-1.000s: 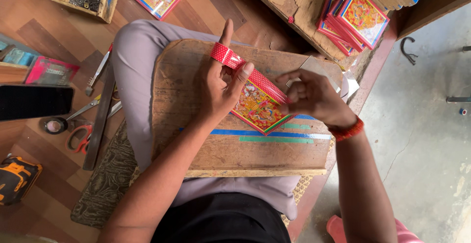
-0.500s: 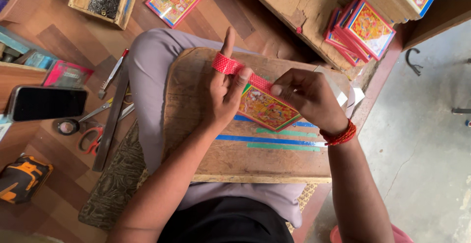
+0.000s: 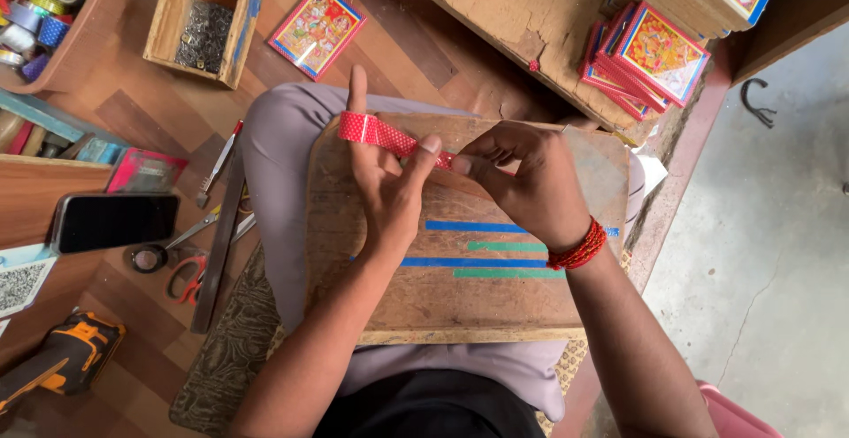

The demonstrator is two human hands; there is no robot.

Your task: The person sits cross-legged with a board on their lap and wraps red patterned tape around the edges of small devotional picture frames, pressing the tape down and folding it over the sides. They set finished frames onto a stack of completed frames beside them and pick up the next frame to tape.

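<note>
Red dotted tape strip held taut over the worn wooden lap board (image 3: 460, 288).

The left hand (image 3: 385, 186) pinches the red dotted tape strip (image 3: 380, 133) between thumb and fingers above the board's far edge; the right hand (image 3: 522, 182) closes its fingertips on the other end. The step looks like positioning; pressing it down calls for steady alignment.

The lower half of the wooden board (image 3: 460, 301) lies bare at frame centre, giving open passage. At left, scissors (image 3: 181, 266), a phone (image 3: 113, 221) and a drill (image 3: 53, 363) crowd the floor; stacked picture frames (image 3: 654, 53) block the upper right.
</note>
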